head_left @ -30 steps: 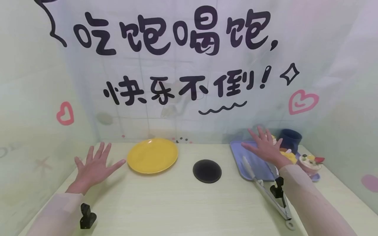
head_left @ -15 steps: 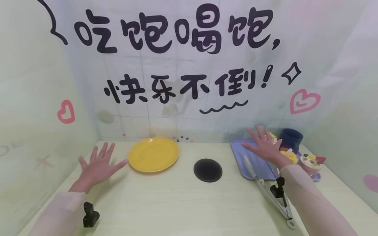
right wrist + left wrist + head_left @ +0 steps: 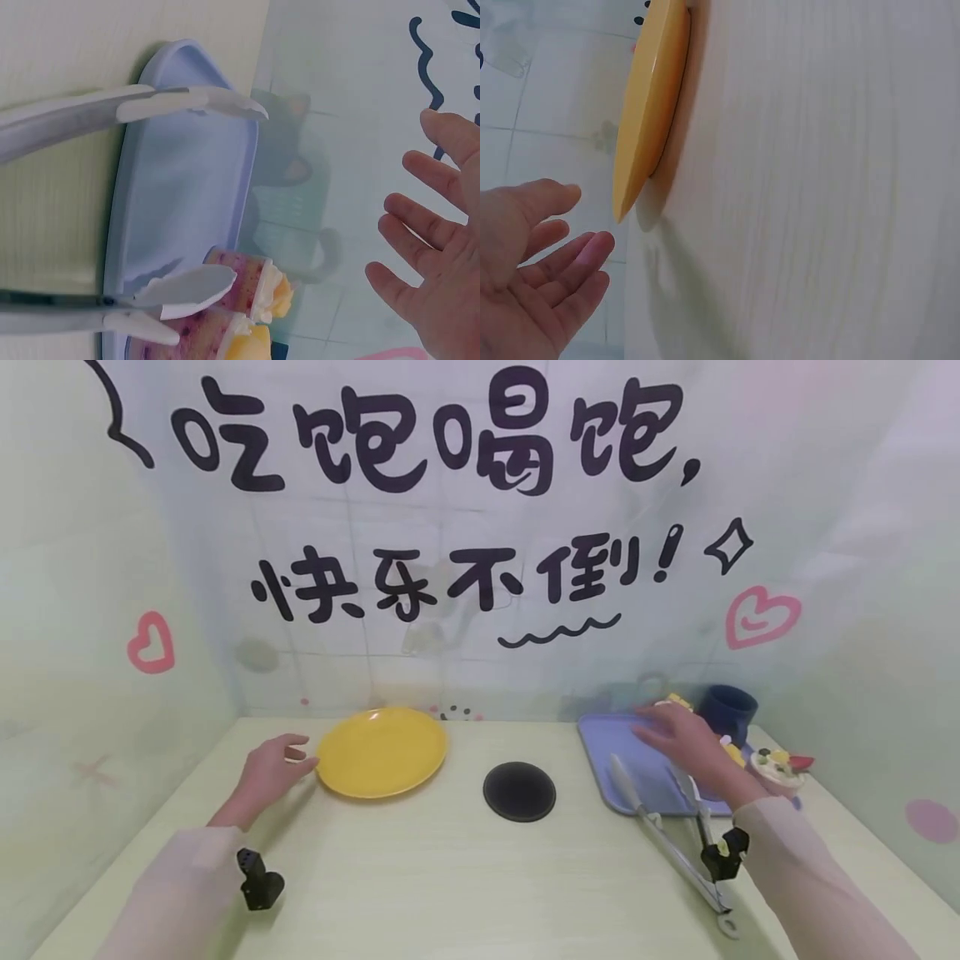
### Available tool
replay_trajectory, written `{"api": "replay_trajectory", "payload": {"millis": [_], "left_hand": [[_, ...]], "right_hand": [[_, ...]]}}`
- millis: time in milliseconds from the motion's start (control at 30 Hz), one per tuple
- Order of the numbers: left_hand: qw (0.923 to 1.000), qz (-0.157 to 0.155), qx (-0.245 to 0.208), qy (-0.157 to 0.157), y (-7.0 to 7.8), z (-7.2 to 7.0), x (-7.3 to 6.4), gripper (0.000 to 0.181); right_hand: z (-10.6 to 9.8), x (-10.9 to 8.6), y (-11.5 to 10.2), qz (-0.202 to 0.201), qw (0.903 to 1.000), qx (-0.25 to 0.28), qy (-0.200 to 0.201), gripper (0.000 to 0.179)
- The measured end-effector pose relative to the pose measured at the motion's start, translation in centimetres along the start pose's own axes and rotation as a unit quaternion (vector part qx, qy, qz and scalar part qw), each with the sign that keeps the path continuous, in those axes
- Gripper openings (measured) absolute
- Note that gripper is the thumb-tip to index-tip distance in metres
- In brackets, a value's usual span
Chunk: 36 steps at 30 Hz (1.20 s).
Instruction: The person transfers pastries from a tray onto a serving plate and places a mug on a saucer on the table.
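My left hand hovers at the left rim of a yellow plate, its fingers loosely bent. In the left wrist view a small gap shows between that hand and the plate. Over a lavender-blue tray, my right hand hangs with relaxed fingers and holds nothing. Silver tongs lie spread below it, their tips over the tray. Dessert cups with cake and yellow topping stand on the tray, partly hidden by the tongs and right hand.
A dark blue mug stands at the back right. Beside it is a dessert cup with a red fruit slice. A round black coaster-like disc lies mid-table. Printed walls border the table at the back and sides.
Both hands were spread with straight fingers; now the fingers are bent and relaxed. My left hand has moved right toward the plate. The right hand has turned and shifted slightly right.
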<state>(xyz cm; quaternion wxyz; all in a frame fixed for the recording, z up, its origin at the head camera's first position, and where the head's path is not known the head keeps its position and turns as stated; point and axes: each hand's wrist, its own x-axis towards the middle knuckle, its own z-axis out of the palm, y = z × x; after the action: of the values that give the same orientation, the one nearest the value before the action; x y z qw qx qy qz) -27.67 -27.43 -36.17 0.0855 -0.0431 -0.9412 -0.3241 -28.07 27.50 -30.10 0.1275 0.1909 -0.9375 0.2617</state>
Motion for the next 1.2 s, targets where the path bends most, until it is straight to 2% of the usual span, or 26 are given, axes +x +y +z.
{"api": "replay_trajectory", "payload": {"millis": [133,233,367,500,700,867,1000,1133,1200], "left_hand": [[0.9977,-0.048,-0.047,-0.005,-0.5,0.1,0.3,0.048],[0.9908,-0.092,-0.097,-0.022,-0.9,0.3,0.5,0.050],[0.9849,-0.121,-0.120,-0.034,-1.3,0.8,0.8,0.052],[0.9857,-0.119,-0.115,-0.033,-1.6,1.2,0.9,0.052],[0.9847,-0.117,-0.125,-0.032,-1.5,1.6,1.0,0.052],[0.9829,-0.124,-0.131,-0.034,-1.5,1.8,1.2,0.052],[0.9822,-0.127,-0.133,-0.037,-1.4,1.9,1.3,0.053],[0.9810,-0.131,-0.137,-0.040,-1.3,1.9,1.4,0.054],[0.9802,-0.135,-0.139,-0.042,-1.3,2.0,1.5,0.054]], "right_hand": [[-0.6,-1.1,-0.3,-0.002,0.9999,-0.003,-0.015,0.042],[-1.1,-1.9,-0.4,-0.020,0.9994,-0.011,-0.026,0.040],[-1.5,-3.1,-0.3,-0.050,0.9981,-0.014,-0.032,0.039],[-1.8,-4.3,-0.1,-0.065,0.9972,-0.027,-0.026,0.034],[-1.8,-6.4,0.3,-0.029,0.9986,-0.026,-0.037,0.032],[-1.4,-8.5,1.1,-0.016,0.9984,-0.049,-0.024,0.030],[-1.2,-9.7,1.8,-0.022,0.9996,-0.007,-0.019,0.026],[-1.0,-10.5,2.0,0.007,0.9992,0.036,-0.018,0.027],[-0.9,-10.9,2.1,0.028,0.9988,0.040,-0.010,0.027]]}}
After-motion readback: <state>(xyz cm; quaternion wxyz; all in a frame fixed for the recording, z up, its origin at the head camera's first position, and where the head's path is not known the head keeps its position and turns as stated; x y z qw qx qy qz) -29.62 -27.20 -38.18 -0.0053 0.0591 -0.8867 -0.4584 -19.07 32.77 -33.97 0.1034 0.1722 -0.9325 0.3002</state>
